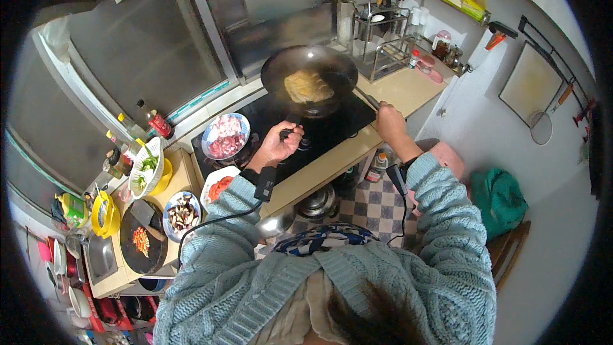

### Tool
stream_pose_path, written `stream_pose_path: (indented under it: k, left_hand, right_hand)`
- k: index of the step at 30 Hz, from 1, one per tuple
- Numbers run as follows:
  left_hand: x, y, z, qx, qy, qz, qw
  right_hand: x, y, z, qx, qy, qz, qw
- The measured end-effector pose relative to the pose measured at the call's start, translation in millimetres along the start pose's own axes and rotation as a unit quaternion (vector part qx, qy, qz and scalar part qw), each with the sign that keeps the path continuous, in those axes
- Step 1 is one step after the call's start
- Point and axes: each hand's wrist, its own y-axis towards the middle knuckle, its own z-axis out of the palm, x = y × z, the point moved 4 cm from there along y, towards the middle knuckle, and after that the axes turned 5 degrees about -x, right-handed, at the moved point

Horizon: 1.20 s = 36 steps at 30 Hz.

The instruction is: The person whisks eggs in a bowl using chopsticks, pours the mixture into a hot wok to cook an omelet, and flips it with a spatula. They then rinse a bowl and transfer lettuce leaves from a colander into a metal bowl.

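Observation:
My left hand (278,146) is closed around the black handle of a dark wok (287,60) on the black cooktop (325,129). In the wok lies a folded, golden-brown piece of food (306,87) that looks like fried egg. Beyond the wok's right rim my right hand (390,122) grips the handle of a cooking spatula (368,98). The spatula's dark blade reaches into the pan beside the food, partly lost against the dark metal. A blue-patterned plate of sliced raw meat (226,136) sits left of my left hand, on the cooktop.
At left stand a plate of sliced mushrooms (182,213), sliced tomatoes (219,188), and a white basket of green vegetables (148,167). A cleaver (146,218) rests on a round chopping board (127,244) with chopped red pieces. Behind right is a metal rack (378,48); bottles (157,122) line the windowsill.

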Motion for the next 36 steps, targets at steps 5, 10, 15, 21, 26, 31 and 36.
stream_pose_path:
  k: [5,10,15,21,26,31,36]
  left_hand:
    - [3,4,6,0.003,-0.045,-0.014,0.999]
    - [7,4,13,0.016,-0.034,-0.017,0.999]
    - [11,4,10,-0.036,-0.044,-0.011,0.998]
    - [15,2,14,-0.029,-0.044,0.008,0.999]
    - [17,-1,19,-0.010,-0.034,0.030,0.999]
    - [17,-1,16,-0.008,-0.047,0.003,0.999]
    - [15,0,10,0.001,-0.009,-0.008,1.000]
  right_hand:
    - [12,4,4,-0.002,-0.005,-0.024,1.000]
    - [13,4,8,-0.018,0.006,-0.013,1.000]
    - [13,0,11,-0.014,0.010,-0.014,1.000]
    - [15,-5,14,-0.006,0.013,-0.015,1.000]
    - [27,-8,23,-0.008,0.008,-0.028,1.000]
    - [49,-14,37,-0.005,-0.069,-0.064,0.996]
    - [73,-14,52,0.006,-0.107,-0.067,0.992]
